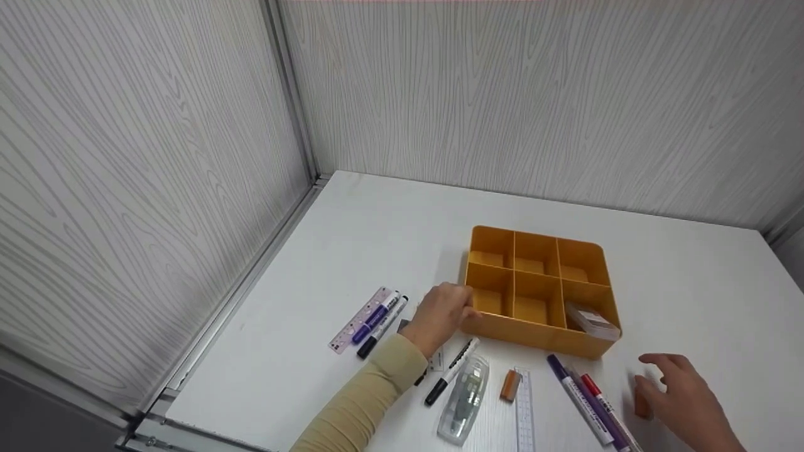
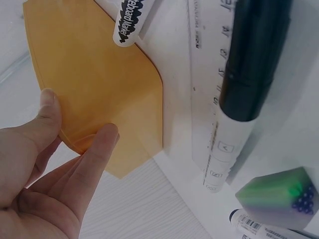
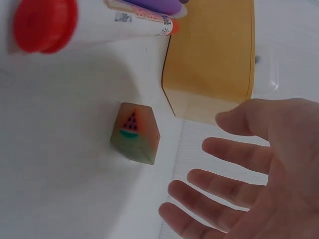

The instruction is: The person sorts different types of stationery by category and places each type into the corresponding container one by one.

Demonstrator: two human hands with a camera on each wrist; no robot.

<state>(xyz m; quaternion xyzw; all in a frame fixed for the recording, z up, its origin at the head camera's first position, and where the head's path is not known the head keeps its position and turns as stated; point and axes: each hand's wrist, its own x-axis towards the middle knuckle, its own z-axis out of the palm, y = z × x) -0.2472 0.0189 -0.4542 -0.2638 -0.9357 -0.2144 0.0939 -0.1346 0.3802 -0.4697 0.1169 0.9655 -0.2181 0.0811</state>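
And here is the shallow orange-yellow plastic organiser box with six square compartments (image 1: 534,336), sitting right of centre on the white worktop (image 1: 389,238), all its cells facing up. It looks light and fairly stiff, thin-walled, the smooth plastic perhaps a little slippery; a hard squeeze on one wall might make it flex. The load is lopsided, too: a clear plastic case (image 1: 592,322) sits in the near right compartment, so that end should be the heavier one. Best purchase, I'd judge, is at the rim corners, or across both short side walls for a level carry. The left hand (image 1: 440,314) is on the near left corner, its grip pinching the box's rim between thumb and fingers, the forearm in a tan sleeve (image 1: 358,395) slanting in from the near side, wrist bent over the corner. Across to the right, the right hand (image 1: 684,395) hangs beyond the near right corner, grip spread, fingers parted and gently bent, holding nothing. Just beside it, apart from the fingers, stands a small orange-and-green block with a watermelon-slice picture (image 3: 135,133), probably rubbery and easily pinched by its sides.
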